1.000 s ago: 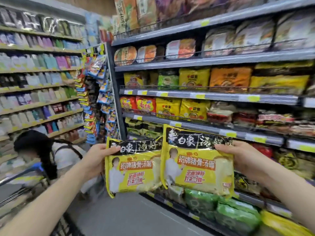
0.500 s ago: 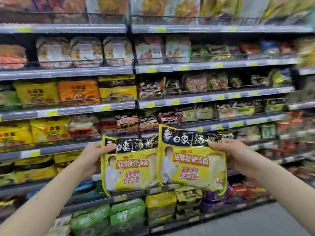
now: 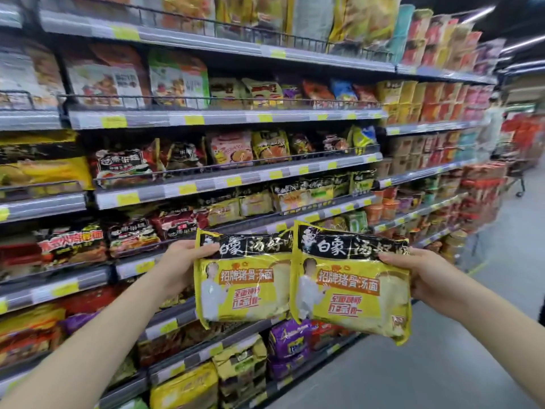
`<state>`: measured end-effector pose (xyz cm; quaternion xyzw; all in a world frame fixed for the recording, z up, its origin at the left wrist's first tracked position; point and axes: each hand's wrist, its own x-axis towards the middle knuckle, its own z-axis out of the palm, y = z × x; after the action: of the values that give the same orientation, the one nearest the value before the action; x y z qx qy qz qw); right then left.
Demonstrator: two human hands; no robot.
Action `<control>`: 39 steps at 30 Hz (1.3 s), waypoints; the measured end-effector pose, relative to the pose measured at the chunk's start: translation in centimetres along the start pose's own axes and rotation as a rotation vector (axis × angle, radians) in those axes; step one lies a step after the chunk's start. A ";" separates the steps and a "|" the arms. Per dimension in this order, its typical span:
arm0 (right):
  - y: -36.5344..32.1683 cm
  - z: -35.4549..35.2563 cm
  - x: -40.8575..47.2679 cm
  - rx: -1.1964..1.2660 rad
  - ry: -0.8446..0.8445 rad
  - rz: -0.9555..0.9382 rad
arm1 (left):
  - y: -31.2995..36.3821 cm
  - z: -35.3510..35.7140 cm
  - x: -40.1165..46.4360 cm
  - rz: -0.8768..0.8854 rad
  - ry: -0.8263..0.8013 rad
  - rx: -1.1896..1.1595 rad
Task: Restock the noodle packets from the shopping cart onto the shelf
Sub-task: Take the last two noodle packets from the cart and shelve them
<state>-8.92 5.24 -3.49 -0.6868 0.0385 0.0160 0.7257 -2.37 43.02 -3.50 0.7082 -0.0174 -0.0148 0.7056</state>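
Currently left hand (image 3: 180, 265) and right hand (image 3: 424, 278) are each pinching one yellow noodle packet (image 3: 241, 287) by an outer edge only, risking slippery film sliding free before the shelf (image 3: 236, 184) ahead.

Forearms bare, no sleeves, hands ungloved

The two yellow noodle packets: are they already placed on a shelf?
No, the left hand and the right hand each hold one yellow noodle packet in the air before the shelves.
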 end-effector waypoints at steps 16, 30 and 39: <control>-2.1 -2.3 20.2 -0.037 -0.085 0.002 | -0.4 1.2 18.3 0.018 0.030 -0.048; -3.2 0.1 37.0 -0.111 -0.246 0.033 | -0.6 0.0 30.0 -0.003 0.171 -0.007; -1.7 1.3 42.2 -0.093 -0.289 0.073 | -2.1 -0.7 32.4 0.028 0.262 -0.015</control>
<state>33.32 5.17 -5.05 -0.7082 -0.0421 0.1427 0.6901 30.05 42.23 -5.51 0.6983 0.0651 0.0873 0.7074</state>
